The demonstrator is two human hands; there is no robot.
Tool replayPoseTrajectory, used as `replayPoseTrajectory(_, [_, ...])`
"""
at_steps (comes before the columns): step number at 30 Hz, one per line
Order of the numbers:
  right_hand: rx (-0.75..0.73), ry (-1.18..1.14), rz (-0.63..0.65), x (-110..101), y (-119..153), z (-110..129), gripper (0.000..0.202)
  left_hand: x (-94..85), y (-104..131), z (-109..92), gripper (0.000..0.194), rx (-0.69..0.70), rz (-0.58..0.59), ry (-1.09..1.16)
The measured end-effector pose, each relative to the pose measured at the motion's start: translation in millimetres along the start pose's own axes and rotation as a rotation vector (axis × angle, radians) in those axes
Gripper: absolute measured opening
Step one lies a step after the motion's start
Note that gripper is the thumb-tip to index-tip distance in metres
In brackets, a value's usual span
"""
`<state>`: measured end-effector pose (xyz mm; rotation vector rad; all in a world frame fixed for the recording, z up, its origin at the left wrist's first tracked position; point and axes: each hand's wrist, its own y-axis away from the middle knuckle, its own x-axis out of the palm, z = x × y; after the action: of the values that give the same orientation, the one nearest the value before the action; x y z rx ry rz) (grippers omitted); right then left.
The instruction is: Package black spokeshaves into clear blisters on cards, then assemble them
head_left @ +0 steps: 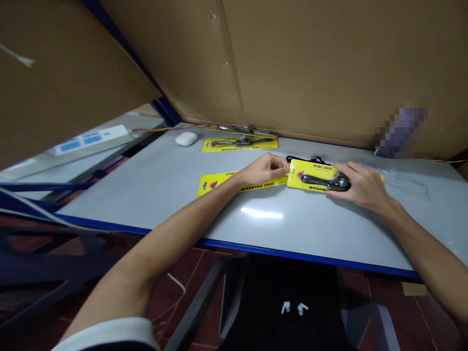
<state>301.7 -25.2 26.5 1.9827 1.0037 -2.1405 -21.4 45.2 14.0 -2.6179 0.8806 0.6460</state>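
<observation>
Yellow spoke-shave pack [316, 175] clasped in right hand [363, 186], left hand [262, 170] at its left edge, can't tell if pinching

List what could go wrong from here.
The left arm crosses over the flat yellow card, so a sideways sweep might shift it. The right hand holds the spoke shave card near one end; if that grip loosened, the card could slip. The clear plastic packaging beside that hand is hard to see and might get knocked.
</observation>
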Motion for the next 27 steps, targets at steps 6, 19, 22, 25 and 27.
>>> replayPoseTrajectory(6, [-0.002,0.026,-0.007,-0.6,0.4,0.7,0.066,1.9,-1.6,0.2,0.029,0.039,-0.010,-0.050])
replayPoseTrajectory(19, [0.018,-0.030,0.107,-6.8,-2.5,3.0,0.068,4.5,-3.1,-8.9,0.030,0.011,-0.042,-0.132])
replayPoseTrajectory(22, [0.044,-0.083,0.155,-8.5,-4.3,3.4,0.066,3.5,-6.4,-7.3,0.028,-0.021,-0.054,-0.096])
replayPoseTrajectory(25, [0.092,-0.119,0.198,-9.7,-6.2,4.6,0.065,-2.4,-10.1,-5.4,0.028,-0.050,-0.125,-0.019])
replayPoseTrajectory(27, [0.119,-0.130,0.227,-9.9,-7.5,5.0,0.064,-9.6,-11.2,-3.3,0.027,-0.084,-0.191,-0.001])
